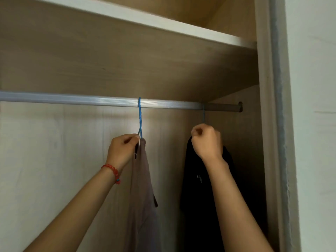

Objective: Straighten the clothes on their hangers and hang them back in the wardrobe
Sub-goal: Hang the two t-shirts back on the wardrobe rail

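The left hand, just left of the frame's centre, was closed around the neck of a blue hanger, thumb and fingertips pinched together right below the twisted stem. A red beaded bracelet circled that wrist. The blue hanger's hook sat over the metal rail, which ran across the middle of the frame from the left edge towards the right. From the hanger a pale mauve garment hung straight down, seen edge-on, reaching the bottom of the frame, with a darker strap showing along its right side.

The right hand, right of centre, was balled into a fist, clamped on the base of a second blue hanger, whose thin hook was looped over the rail near its right end. Below that fist hung a black garment, falling in dark folds to the bottom of the frame; a small pale mark showed on its front. The two garments hung apart, with bare wardrobe back panel between them.

Above the rail, a shelf crossed the upper part of the frame diagonally. The wardrobe's side panel stood upright at the right, and a white wall filled the far right edge.
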Available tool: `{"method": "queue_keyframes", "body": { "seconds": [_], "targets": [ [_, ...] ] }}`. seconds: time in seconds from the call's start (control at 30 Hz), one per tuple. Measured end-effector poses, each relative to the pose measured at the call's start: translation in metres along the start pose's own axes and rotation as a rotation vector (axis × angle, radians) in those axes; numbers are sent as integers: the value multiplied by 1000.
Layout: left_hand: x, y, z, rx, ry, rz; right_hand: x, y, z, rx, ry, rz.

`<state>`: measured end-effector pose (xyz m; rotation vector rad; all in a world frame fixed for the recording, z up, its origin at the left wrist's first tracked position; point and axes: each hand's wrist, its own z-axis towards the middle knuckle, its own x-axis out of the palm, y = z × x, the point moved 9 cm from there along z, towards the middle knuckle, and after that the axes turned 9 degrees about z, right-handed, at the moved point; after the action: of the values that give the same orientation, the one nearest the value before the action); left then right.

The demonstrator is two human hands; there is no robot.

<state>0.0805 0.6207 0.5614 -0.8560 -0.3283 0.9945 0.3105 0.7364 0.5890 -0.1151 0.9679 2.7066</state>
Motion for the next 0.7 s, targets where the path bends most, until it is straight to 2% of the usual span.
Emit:
{"method": "queue_keyframes", "body": {
  "seconds": [0.17,0.5,0.7],
  "targets": [
    [-47,9,-44,65,-102,261,13,16,-30,-14,129,195],
    [-171,29,-150,3,-195,458,10,98,-137,-233,240,672],
    [-264,32,-230,-63,-280,598,39,145,-247,-486,345,640]
  ]
}}
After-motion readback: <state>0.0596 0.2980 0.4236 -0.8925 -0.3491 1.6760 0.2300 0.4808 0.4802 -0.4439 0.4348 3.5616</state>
